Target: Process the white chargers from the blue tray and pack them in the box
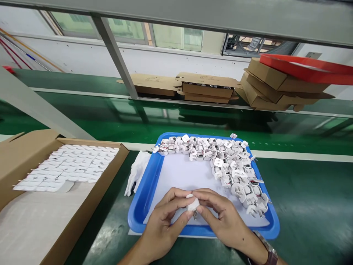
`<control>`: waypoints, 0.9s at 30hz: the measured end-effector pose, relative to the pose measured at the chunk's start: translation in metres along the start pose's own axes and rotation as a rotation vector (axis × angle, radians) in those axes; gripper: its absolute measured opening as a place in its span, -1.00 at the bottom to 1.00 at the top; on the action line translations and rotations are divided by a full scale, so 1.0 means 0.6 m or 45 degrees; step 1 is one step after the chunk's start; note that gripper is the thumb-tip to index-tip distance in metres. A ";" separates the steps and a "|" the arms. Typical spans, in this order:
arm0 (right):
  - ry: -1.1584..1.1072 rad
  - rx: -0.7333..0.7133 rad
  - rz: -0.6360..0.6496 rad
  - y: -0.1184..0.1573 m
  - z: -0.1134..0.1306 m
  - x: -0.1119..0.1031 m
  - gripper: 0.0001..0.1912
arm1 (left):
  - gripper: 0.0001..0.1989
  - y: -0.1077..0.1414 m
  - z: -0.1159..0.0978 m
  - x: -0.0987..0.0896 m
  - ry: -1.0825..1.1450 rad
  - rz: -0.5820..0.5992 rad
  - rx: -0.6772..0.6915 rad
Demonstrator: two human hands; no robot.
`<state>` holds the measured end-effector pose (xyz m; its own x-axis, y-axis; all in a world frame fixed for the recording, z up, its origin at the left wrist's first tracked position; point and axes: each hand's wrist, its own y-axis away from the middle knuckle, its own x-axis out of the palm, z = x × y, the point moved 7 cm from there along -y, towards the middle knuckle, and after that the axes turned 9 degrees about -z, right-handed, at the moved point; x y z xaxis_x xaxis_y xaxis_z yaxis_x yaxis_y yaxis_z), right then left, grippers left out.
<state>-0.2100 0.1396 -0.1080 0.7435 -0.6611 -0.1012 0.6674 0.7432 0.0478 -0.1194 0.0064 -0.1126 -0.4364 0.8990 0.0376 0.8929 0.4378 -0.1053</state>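
Observation:
Between my two hands I hold a small white plug adapter (193, 204) with metal prongs that point down toward me. My left hand (168, 215) pinches it from the left with thumb and fingers. From the other side my right hand (220, 213) grips it the same way; a watch is on that wrist. Both hands are over the near part of a blue tray (135, 212) lined with white paper. Many open white plug housings (233, 165) crowd the tray's far and right sides, with some wires and loose caps showing among them.
At left stands an open cardboard box (103, 197) with rows of flat white pieces (74, 163). A white glove (138, 171) lies beside the tray. Cardboard boxes (206, 90) and a red tray (306, 70) sit behind the green conveyor. A grey post (116, 55) rises at left.

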 end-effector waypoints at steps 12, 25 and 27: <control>-0.012 0.066 -0.028 0.002 -0.001 0.005 -0.61 | -0.77 -0.001 -0.013 0.000 -0.102 -0.080 -0.003; -0.195 0.217 -0.204 -0.010 -0.014 -0.010 -0.47 | -0.40 0.011 -0.013 0.009 -0.544 -0.001 0.221; -0.186 0.240 -0.193 -0.010 -0.014 -0.008 -0.47 | -0.41 0.013 -0.016 0.012 -0.609 -0.077 0.316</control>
<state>-0.2181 0.1394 -0.1159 0.6237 -0.7814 0.0226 0.7576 0.6113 0.2286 -0.1144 0.0165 -0.1037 -0.5395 0.7411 -0.3996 0.8369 0.4202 -0.3507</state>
